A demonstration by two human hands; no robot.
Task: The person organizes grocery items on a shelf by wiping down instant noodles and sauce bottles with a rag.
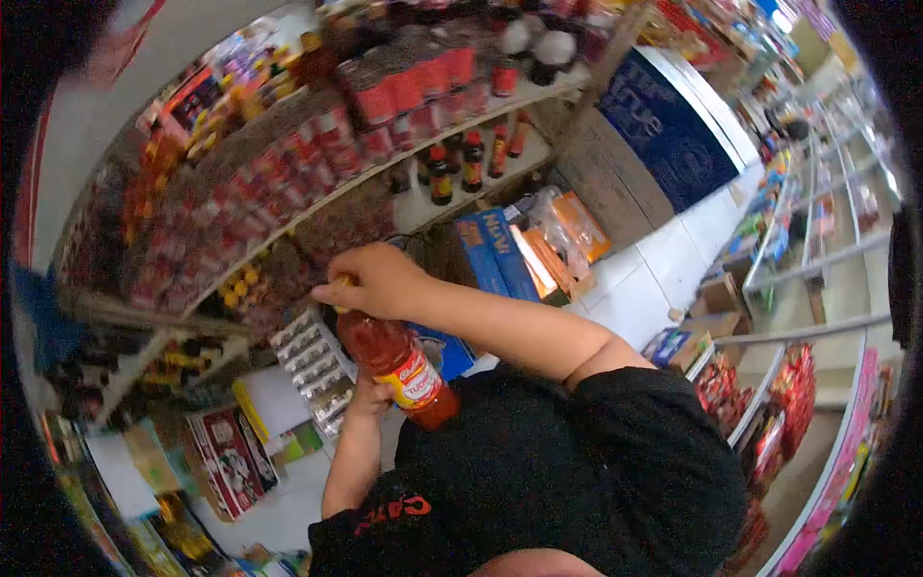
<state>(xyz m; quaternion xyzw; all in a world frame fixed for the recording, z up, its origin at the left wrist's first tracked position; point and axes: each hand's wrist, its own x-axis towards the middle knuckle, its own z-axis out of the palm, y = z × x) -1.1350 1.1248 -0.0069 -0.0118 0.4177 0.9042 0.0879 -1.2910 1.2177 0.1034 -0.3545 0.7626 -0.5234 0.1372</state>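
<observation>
A large bottle of red sauce (380, 344) with a yellow and red label is tilted in front of my chest. My left hand (370, 396) grips its lower side near the label. My right hand (375, 279) is closed around the bottle's yellow cap at the top, which its fingers mostly cover. Just beyond the bottle stands a rack of small pale packs (312, 361). Dark bottles with red caps (439, 178) stand on the shelf ahead, apart from my hands.
Long shelves (461, 123) packed with red jars and bottles curve across the front. A blue box (495, 255) and a large blue and brown carton (663, 130) sit on the tiled floor (635, 279). A patterned carton (231, 457) lies at left; wire racks (817, 332) with packets line the right.
</observation>
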